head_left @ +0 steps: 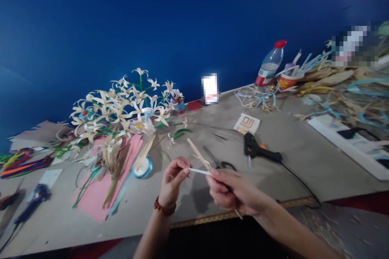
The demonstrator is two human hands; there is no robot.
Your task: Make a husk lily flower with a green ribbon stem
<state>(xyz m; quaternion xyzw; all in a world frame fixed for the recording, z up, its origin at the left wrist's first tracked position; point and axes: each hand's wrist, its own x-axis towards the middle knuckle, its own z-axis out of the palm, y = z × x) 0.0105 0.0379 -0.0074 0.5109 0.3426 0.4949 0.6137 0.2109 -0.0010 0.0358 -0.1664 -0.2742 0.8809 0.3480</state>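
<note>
Strip (199, 171): white and narrow, stretched between the two hands just above the near middle of the table (136, 200); we see it look nearly straight.
Left hand (174, 176): thumb and forefinger tips pressed together on the strip's left end, with no gap that we can make out.
Right hand (226, 192): thumb pressed down over bent fingers, gripping the stick (197, 151) and the strip's right end; what the palm hides, we cannot tell.
Stick: pale and thin, slanting from the right hand to the far left, a curl of fibre beside it.
Slip risk: we judge the left pinch the weak point, since it has only the tip; a hard pull or loose fingertips could free the strip or tear it.
Scissors (228, 165): lying just beyond the right hand; a careless reach could knock them.
Glue gun (255, 147): on its side, farther right; we cannot tell whether it is hot, and a burn would need only a stray touch.
Cable (299, 184): running to the near right edge, where a snagging forearm could drag the gun.
</note>
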